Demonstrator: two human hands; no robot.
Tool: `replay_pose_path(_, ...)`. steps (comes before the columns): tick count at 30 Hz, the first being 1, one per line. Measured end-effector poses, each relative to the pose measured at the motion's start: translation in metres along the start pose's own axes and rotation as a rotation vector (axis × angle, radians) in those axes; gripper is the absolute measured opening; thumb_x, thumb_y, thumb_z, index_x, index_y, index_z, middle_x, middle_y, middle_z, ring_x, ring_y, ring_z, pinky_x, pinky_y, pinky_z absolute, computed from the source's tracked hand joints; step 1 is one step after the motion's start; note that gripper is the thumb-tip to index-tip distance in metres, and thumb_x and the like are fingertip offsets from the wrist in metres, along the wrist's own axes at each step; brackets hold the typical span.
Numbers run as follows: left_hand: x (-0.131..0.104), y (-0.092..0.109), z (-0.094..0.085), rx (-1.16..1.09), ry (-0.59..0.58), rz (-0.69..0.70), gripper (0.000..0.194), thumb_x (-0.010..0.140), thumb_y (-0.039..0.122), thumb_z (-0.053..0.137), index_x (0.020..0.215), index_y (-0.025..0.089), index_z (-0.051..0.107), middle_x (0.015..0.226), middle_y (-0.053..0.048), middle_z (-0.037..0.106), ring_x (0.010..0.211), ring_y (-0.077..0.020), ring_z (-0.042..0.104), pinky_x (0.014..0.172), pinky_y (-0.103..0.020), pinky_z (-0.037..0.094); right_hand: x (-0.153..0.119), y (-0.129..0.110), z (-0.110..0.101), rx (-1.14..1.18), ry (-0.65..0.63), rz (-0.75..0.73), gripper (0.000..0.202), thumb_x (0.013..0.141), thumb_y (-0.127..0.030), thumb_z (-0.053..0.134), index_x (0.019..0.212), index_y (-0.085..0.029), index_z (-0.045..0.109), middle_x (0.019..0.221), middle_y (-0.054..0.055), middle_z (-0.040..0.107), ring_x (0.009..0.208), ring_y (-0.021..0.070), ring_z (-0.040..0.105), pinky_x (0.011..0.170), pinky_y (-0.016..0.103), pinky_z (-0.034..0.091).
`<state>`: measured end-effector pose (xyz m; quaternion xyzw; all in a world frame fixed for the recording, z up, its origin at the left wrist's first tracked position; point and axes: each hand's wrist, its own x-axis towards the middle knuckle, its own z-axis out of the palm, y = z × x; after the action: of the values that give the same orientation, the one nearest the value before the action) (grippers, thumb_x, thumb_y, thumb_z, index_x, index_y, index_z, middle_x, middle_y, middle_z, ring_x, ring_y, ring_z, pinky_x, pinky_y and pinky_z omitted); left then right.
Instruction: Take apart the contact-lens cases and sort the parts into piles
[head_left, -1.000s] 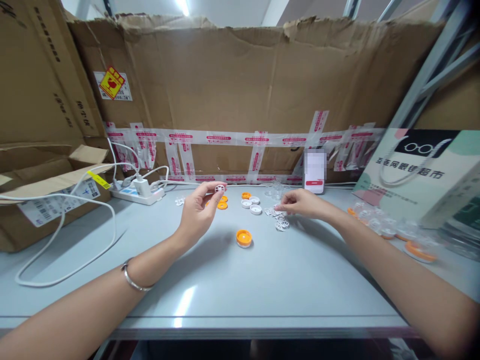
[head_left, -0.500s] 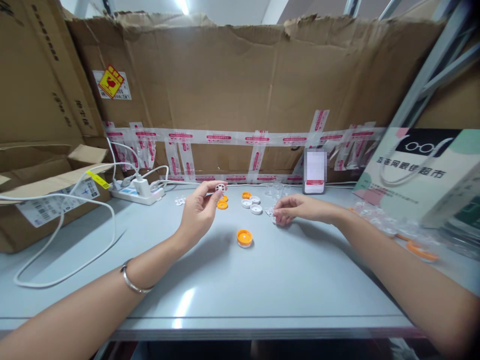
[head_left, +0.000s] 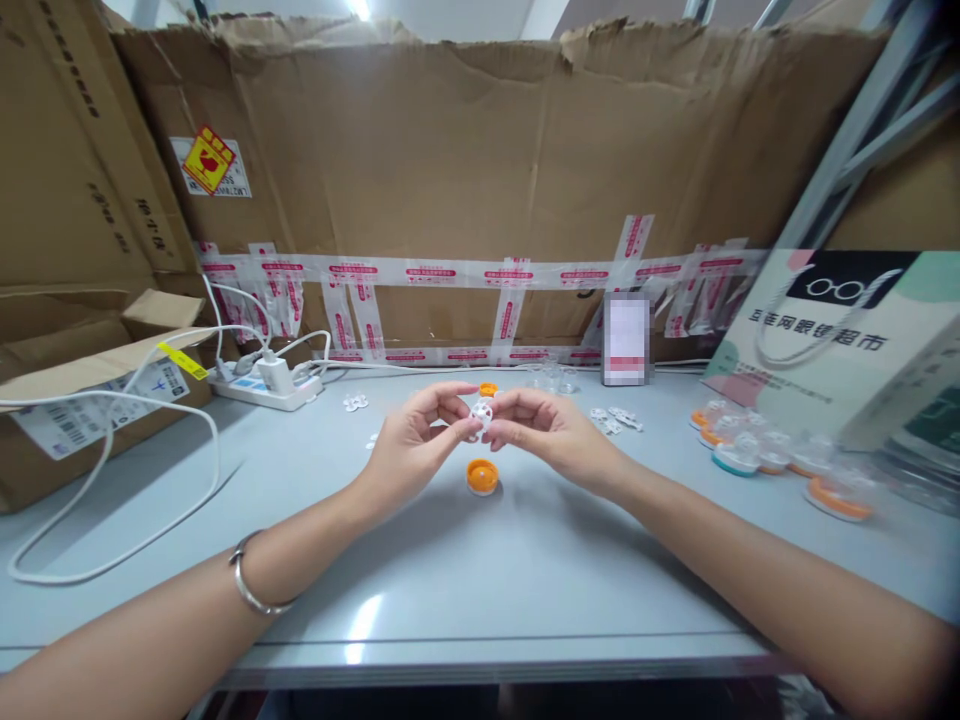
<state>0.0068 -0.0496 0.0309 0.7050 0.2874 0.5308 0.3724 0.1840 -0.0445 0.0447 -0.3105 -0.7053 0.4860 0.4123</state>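
My left hand (head_left: 420, 430) is closed in a pinch on a small white spoked plastic wheel (head_left: 481, 411), held above the table. From the other side my right hand (head_left: 544, 430) meets it, thumb and fingers pinched at the wheel's right edge on a small white plastic piece, mostly covered by the fingertips. Just below the hands, an orange round cap (head_left: 482, 475) with a white base sits on the table. Behind them an orange ring (head_left: 488, 389) shows partly. The white rings seen earlier are hidden behind my hands.
White flat pieces (head_left: 616, 419) lie right of my hands, others (head_left: 356, 402) to the left. Clear domed pieces with coloured bases (head_left: 739, 455) stand at the right, near a paper bag (head_left: 817, 350). A phone (head_left: 627, 340), power strip (head_left: 266, 390) and looping white cable (head_left: 112, 575) surround the area.
My right hand has moved left from the white flat pieces, a small white piece in its fingers. My left hand has moved right and slightly down with the wheel; both hands now meet.
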Motion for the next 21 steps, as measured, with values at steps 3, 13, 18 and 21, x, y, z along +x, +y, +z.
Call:
replay_pose_path(3,-0.002,-0.001,0.003,0.008,-0.043,0.016,0.029,0.078,0.024,0.057,0.107,0.018,0.052,0.077,-0.001,0.056,0.073,-0.0115,0.057,0.068,-0.024,0.051,-0.002,-0.001,0.01,0.045,0.001,-0.008,0.019,0.069,-0.033,0.066,0.078,-0.019,0.057,0.071,-0.001,0.063,0.069,0.0117,0.059,0.07,0.028,0.047)
replay_pose_path(13,0.001,-0.006,-0.011,0.287,-0.042,-0.02,0.028,0.085,0.034,0.047,0.109,0.021,0.051,0.102,-0.005,0.058,0.096,-0.0151,0.054,0.086,-0.03,0.043,0.005,-0.002,-0.122,-0.651,0.375,0.17,0.03,0.066,-0.043,0.063,0.08,-0.017,0.063,0.07,0.003,0.063,0.066,0.0156,0.057,0.068,0.03,0.046)
replay_pose_path(18,0.007,-0.013,-0.02,0.413,-0.228,-0.104,0.032,0.084,0.042,0.044,0.109,0.023,0.051,0.11,-0.004,0.055,0.102,-0.017,0.051,0.087,-0.031,0.04,-0.009,0.01,-0.176,-0.861,0.174,0.493,0.03,0.063,-0.042,0.063,0.077,-0.016,0.064,0.068,0.004,0.063,0.065,0.0168,0.056,0.063,0.028,0.044)
replay_pose_path(21,0.008,-0.018,-0.027,0.503,-0.446,-0.176,0.045,0.075,0.05,0.054,0.112,0.025,0.049,0.115,-0.004,0.052,0.105,-0.0197,0.048,0.086,-0.033,0.04,-0.011,0.017,-0.177,-0.886,0.078,0.563,0.027,0.062,-0.042,0.062,0.069,-0.016,0.063,0.062,0.003,0.061,0.058,0.0147,0.053,0.058,0.027,0.042)
